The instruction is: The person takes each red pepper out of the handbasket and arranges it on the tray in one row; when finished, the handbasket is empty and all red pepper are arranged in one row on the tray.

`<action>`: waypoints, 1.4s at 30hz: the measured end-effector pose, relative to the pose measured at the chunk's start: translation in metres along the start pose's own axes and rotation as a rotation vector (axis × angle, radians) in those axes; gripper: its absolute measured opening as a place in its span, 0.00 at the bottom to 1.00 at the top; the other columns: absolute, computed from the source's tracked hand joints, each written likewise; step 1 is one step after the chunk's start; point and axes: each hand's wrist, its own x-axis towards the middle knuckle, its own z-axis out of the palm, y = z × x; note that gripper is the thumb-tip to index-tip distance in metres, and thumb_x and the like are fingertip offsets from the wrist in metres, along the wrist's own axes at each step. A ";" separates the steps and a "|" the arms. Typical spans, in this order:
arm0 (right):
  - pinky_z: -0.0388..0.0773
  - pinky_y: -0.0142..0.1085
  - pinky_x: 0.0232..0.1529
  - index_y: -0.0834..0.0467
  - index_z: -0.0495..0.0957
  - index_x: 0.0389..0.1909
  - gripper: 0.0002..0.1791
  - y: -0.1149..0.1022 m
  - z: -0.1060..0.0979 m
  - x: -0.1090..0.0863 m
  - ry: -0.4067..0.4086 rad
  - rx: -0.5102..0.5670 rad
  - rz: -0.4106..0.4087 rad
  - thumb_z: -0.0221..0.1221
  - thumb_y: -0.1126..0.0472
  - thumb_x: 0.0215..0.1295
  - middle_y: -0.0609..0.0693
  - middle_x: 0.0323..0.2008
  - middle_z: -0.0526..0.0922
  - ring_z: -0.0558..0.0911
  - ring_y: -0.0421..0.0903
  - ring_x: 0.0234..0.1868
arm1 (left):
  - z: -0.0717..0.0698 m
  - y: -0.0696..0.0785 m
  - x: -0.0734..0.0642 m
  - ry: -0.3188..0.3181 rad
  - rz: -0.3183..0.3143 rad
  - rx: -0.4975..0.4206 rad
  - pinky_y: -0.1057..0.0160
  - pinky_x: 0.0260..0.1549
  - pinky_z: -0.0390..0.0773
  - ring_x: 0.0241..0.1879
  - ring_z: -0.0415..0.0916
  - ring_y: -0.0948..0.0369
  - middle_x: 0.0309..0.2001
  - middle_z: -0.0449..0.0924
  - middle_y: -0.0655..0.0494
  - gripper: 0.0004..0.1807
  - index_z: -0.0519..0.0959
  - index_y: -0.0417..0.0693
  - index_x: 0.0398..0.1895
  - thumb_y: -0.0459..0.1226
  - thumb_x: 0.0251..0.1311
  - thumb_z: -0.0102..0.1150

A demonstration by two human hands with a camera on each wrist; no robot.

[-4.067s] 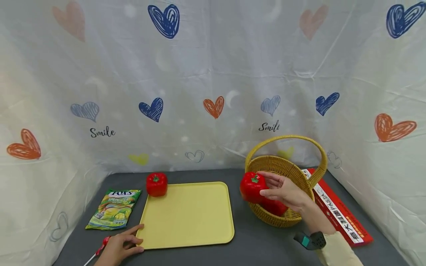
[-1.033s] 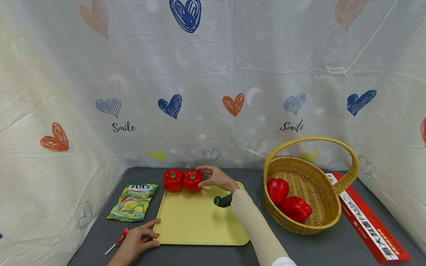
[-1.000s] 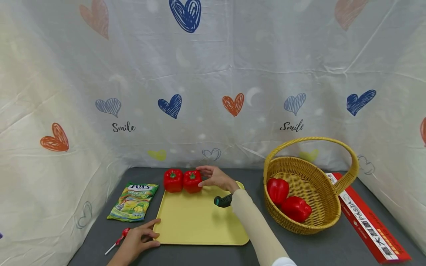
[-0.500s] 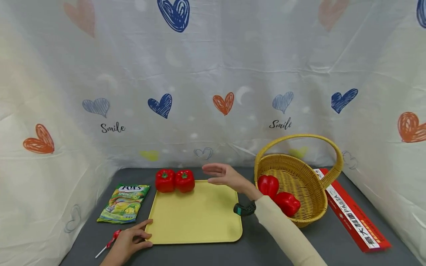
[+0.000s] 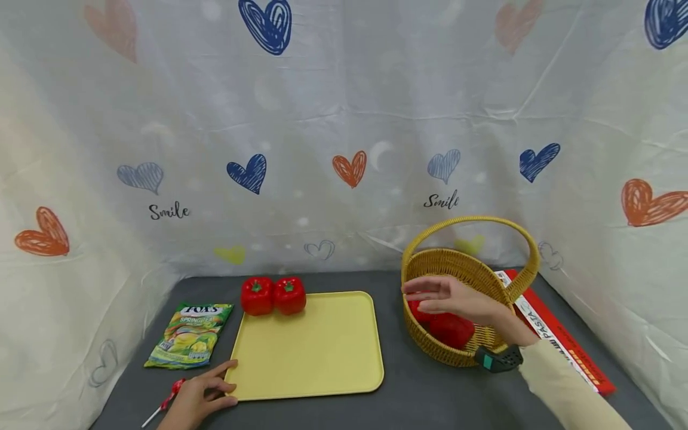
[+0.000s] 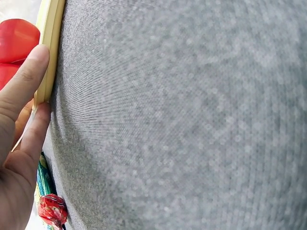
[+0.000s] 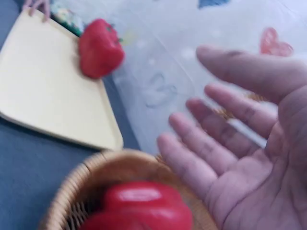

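Observation:
My left hand [image 5: 196, 397] holds the near left corner of a yellow tray [image 5: 312, 352]; in the left wrist view, its thumb and a finger lie against the tray's rim. Two red bell peppers, one at the corner [image 5: 257, 297] and one to its right [image 5: 289, 297], stand side by side at the tray's far left. Over the yellow wicker basket [image 5: 438, 353] hovers my right hand [image 5: 457, 301], its fingers apart and nothing held. Below it, two more red bell peppers [image 5: 450, 331] lie in the basket, partly hidden by the hand. The right wrist view shows one red pepper [image 7: 144, 206] under the palm.
A green FOX'S candy bag [image 5: 190, 335] lies left of the tray. A red-wrapped lollipop [image 5: 176, 387] is beside my left hand. Right of the basket lies a long red pasta box [image 5: 570, 346]. The basket's tall handle [image 5: 467, 219] arches above it.
A second pepper has gone from the basket to the tray, beside the first. My right hand has let go of it and swung right, back over the basket. The left hand stays at the tray corner.

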 end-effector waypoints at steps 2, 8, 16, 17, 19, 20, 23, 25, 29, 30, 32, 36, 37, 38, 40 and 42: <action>0.73 0.49 0.57 0.71 0.61 0.66 0.25 0.000 -0.014 -0.013 0.047 0.003 0.064 0.52 0.68 0.71 0.67 0.64 0.67 0.72 0.55 0.63 | 0.002 -0.001 0.000 0.002 0.000 0.012 0.66 0.38 0.82 0.51 0.78 0.49 0.59 0.73 0.34 0.15 0.87 0.49 0.31 0.46 0.41 0.74; 0.70 0.51 0.61 0.74 0.57 0.67 0.31 0.004 -0.043 -0.032 0.250 0.066 0.295 0.54 0.61 0.72 0.57 0.59 0.74 0.78 0.46 0.55 | 0.011 -0.008 -0.003 -0.030 0.057 -0.002 0.69 0.37 0.82 0.43 0.81 0.68 0.58 0.72 0.31 0.15 0.87 0.48 0.32 0.47 0.43 0.74; 0.66 0.51 0.64 0.79 0.47 0.68 0.36 0.019 -0.057 -0.022 0.322 0.091 0.515 0.50 0.57 0.74 0.71 0.65 0.63 0.64 0.63 0.67 | 0.011 -0.008 -0.001 -0.046 0.073 -0.018 0.67 0.36 0.82 0.43 0.82 0.65 0.58 0.71 0.30 0.15 0.86 0.47 0.32 0.45 0.44 0.74; 0.65 0.51 0.64 0.79 0.46 0.68 0.37 0.021 -0.058 -0.019 0.317 0.095 0.536 0.49 0.57 0.75 0.72 0.67 0.60 0.62 0.65 0.68 | 0.011 -0.008 -0.001 -0.043 0.073 -0.011 0.67 0.36 0.82 0.44 0.82 0.63 0.58 0.72 0.30 0.15 0.86 0.47 0.32 0.46 0.43 0.74; 0.65 0.52 0.64 0.80 0.44 0.68 0.38 0.022 -0.059 -0.014 0.295 0.088 0.575 0.49 0.56 0.75 0.74 0.67 0.56 0.59 0.66 0.68 | 0.011 -0.008 0.000 -0.040 0.075 0.004 0.66 0.37 0.82 0.45 0.82 0.61 0.58 0.72 0.32 0.14 0.86 0.48 0.31 0.46 0.43 0.74; 0.66 0.51 0.64 0.80 0.43 0.68 0.39 0.022 -0.059 -0.012 0.284 0.078 0.595 0.49 0.55 0.74 0.74 0.68 0.55 0.59 0.66 0.68 | 0.012 -0.007 0.001 -0.040 0.075 0.008 0.66 0.37 0.82 0.46 0.81 0.61 0.58 0.73 0.32 0.14 0.86 0.48 0.31 0.46 0.43 0.74; 0.69 0.49 0.62 0.80 0.42 0.68 0.42 0.022 -0.060 -0.006 0.276 0.059 0.655 0.51 0.54 0.72 0.76 0.67 0.54 0.62 0.66 0.67 | 0.012 -0.006 0.001 -0.044 0.076 0.011 0.67 0.37 0.82 0.46 0.81 0.63 0.58 0.72 0.32 0.14 0.86 0.49 0.32 0.46 0.44 0.74; 0.70 0.49 0.61 0.81 0.40 0.68 0.44 0.021 -0.060 -0.004 0.278 0.063 0.677 0.52 0.53 0.71 0.77 0.67 0.53 0.64 0.65 0.66 | 0.013 -0.005 0.001 -0.043 0.077 0.010 0.67 0.37 0.82 0.45 0.81 0.63 0.58 0.72 0.32 0.14 0.86 0.49 0.32 0.46 0.44 0.74; 0.73 0.48 0.59 0.81 0.43 0.68 0.43 0.017 -0.061 -0.007 0.284 0.042 0.681 0.53 0.53 0.71 0.76 0.66 0.57 0.66 0.65 0.65 | 0.012 -0.002 0.003 -0.032 0.045 -0.010 0.67 0.37 0.82 0.48 0.81 0.58 0.58 0.73 0.33 0.15 0.87 0.49 0.32 0.47 0.42 0.74; 0.74 0.47 0.58 0.81 0.45 0.67 0.42 0.016 -0.061 -0.009 0.291 0.026 0.677 0.53 0.53 0.71 0.76 0.65 0.60 0.67 0.65 0.64 | 0.011 -0.001 0.003 -0.029 0.034 -0.018 0.66 0.37 0.82 0.48 0.80 0.56 0.58 0.73 0.33 0.15 0.87 0.48 0.32 0.47 0.42 0.74; 0.76 0.46 0.56 0.80 0.52 0.66 0.39 0.014 -0.062 -0.015 0.300 -0.001 0.679 0.54 0.52 0.71 0.73 0.63 0.66 0.71 0.64 0.62 | 0.009 -0.001 0.003 -0.020 0.012 -0.024 0.66 0.38 0.82 0.49 0.80 0.53 0.58 0.73 0.33 0.15 0.87 0.48 0.32 0.46 0.41 0.74; 0.77 0.46 0.55 0.78 0.58 0.64 0.37 0.012 -0.062 -0.026 0.280 -0.015 0.682 0.56 0.52 0.70 0.70 0.59 0.72 0.77 0.58 0.56 | 0.004 -0.001 0.002 -0.006 -0.005 -0.006 0.66 0.37 0.82 0.50 0.79 0.50 0.59 0.73 0.34 0.15 0.87 0.48 0.31 0.45 0.40 0.75; 0.75 0.47 0.56 0.78 0.58 0.65 0.37 0.012 -0.061 -0.028 0.258 -0.013 0.673 0.56 0.53 0.70 0.70 0.60 0.70 0.77 0.57 0.56 | 0.003 -0.001 0.002 -0.004 -0.007 -0.002 0.66 0.37 0.82 0.50 0.78 0.49 0.59 0.73 0.34 0.15 0.87 0.48 0.31 0.45 0.40 0.75; 0.74 0.48 0.58 0.78 0.56 0.66 0.37 0.012 -0.061 -0.030 0.225 -0.018 0.651 0.56 0.53 0.70 0.70 0.62 0.68 0.76 0.56 0.57 | 0.003 -0.001 0.002 -0.004 -0.010 -0.003 0.66 0.37 0.82 0.50 0.78 0.49 0.59 0.72 0.33 0.15 0.87 0.48 0.31 0.44 0.40 0.75; 0.70 0.51 0.61 0.78 0.51 0.68 0.38 0.011 -0.061 -0.034 0.149 -0.037 0.569 0.54 0.55 0.72 0.72 0.65 0.62 0.72 0.58 0.62 | 0.001 -0.001 0.002 -0.005 -0.013 -0.004 0.66 0.37 0.82 0.50 0.79 0.50 0.59 0.72 0.33 0.15 0.87 0.47 0.32 0.44 0.40 0.75; 0.67 0.52 0.63 0.77 0.51 0.69 0.36 0.010 -0.059 -0.037 0.106 -0.071 0.458 0.53 0.58 0.72 0.72 0.67 0.58 0.69 0.58 0.64 | 0.000 -0.001 0.002 -0.006 -0.017 -0.010 0.66 0.37 0.82 0.49 0.79 0.52 0.59 0.71 0.33 0.15 0.87 0.47 0.31 0.44 0.40 0.75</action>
